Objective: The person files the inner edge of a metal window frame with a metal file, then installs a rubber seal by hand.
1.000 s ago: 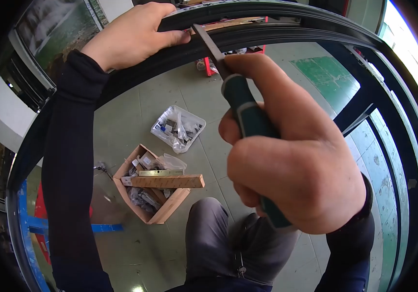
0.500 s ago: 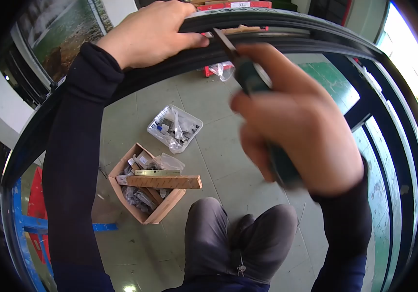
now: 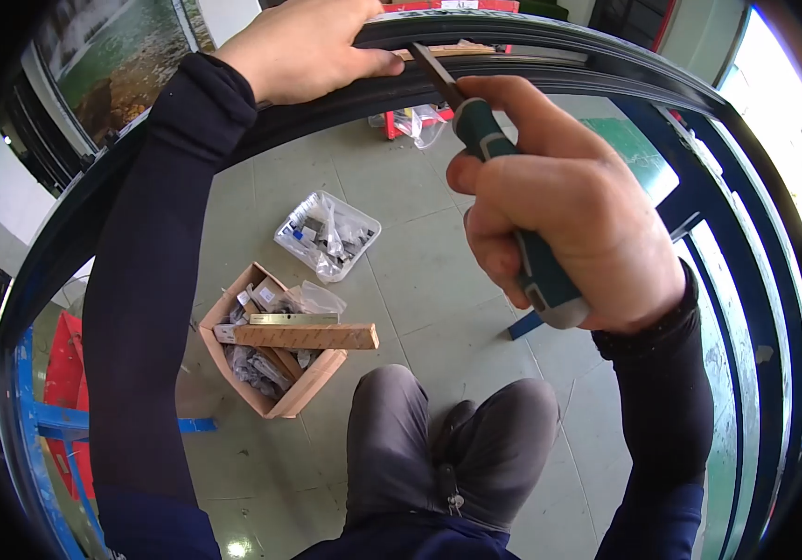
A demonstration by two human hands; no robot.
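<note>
My right hand (image 3: 578, 201) is closed round the green-and-grey handle of a chisel (image 3: 487, 140). Its flat metal blade points up and left, and the tip meets the slot along a black frame (image 3: 326, 112), close to my left thumb. My left hand (image 3: 312, 51) grips the frame's upper bar at the far side, thumb on the near face and fingers over the top, partly cut off by the picture edge. A thin light-brown strip (image 3: 461, 49) lies along the slot, just right of the blade tip.
On the tiled floor stand a cardboard box (image 3: 303, 397) of bagged parts and long pieces, and a white plastic basket (image 3: 375, 229) with bagged hardware. A blue stand (image 3: 60, 420) is at the left. Dark frame bars (image 3: 746, 215) run down the right side.
My right hand and the chisel handle have gone from blurred to sharp, with the blade tip still at the slot. The floor objects appear slightly higher and further left.
</note>
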